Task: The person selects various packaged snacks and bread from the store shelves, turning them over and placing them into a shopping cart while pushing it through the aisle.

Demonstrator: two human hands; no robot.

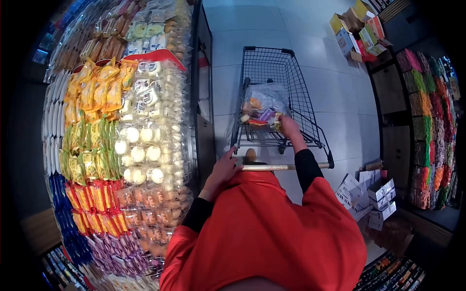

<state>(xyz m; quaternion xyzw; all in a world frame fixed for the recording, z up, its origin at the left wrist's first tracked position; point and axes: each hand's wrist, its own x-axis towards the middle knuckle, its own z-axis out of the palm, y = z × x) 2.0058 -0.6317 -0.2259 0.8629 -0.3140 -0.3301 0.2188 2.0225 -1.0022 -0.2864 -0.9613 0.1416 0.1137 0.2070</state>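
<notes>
A black wire shopping cart (303, 104) stands in front of me, its pale handle bar (276, 167) close to my body. My left hand (224, 169) rests at the left end of that bar, its fingers apart. Inside the cart lies a clear plastic bag (272, 93) with several small colourful packaged items, among them a purple packet (266, 115). My right hand (290, 127) reaches over the cart's near end to the right side of the bag, fingers closed by a small yellowish packet. What exactly its fingertips hold is too small to make out.
A tall display (138, 154) of wrapped snacks runs along my left. Open cartons (359, 34) stand at the upper right, and white boxes (381, 196) sit on the floor at the lower right. Shelves of colourful packets (422, 126) line the far right.
</notes>
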